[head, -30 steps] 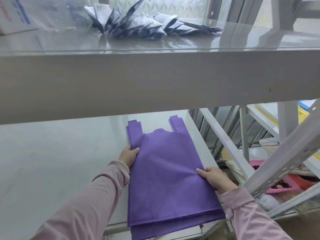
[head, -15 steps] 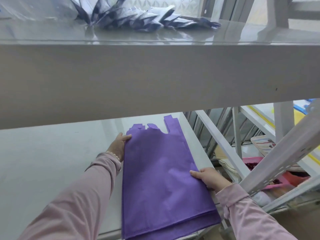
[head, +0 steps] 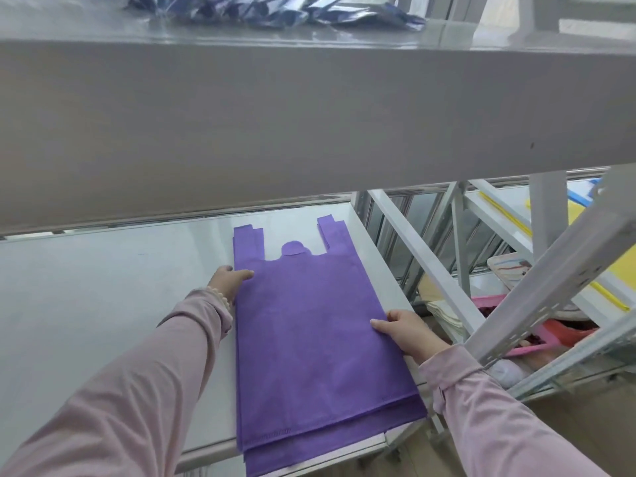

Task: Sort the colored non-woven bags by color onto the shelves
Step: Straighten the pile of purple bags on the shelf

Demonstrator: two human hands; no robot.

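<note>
Left hand (head: pixel 229 280) is flat against the left edge of the purple bags (head: pixel 309 321), fingers straight and pointing right, tips just touching the fabric up near the shoulder of the stack. Right hand (head: pixel 407 330) sits on the opposite edge, lower down, fingers stretched out over the top layer and thumb lying on it too (can't tell if anything is tucked underneath). So the hands are well apart, one on each side, neither really clamped on anything. Those bags lie flat at the right end of the lower shelf (head: pixel 103 287), handles toward the back, bottom edges fanned a bit and hanging over the front lip. There's a bead bracelet (head: pixel 220 297) on the left wrist, and both sleeves are pale pink. Up on the upper shelf (head: pixel 309 115) is a pile of dark blue and white folded bags (head: pixel 275 12). Off to the right, behind a grey diagonal brace (head: pixel 550 280), I can see a pink basket (head: pixel 495 301) and some yellow sheets (head: pixel 612 270).
</note>
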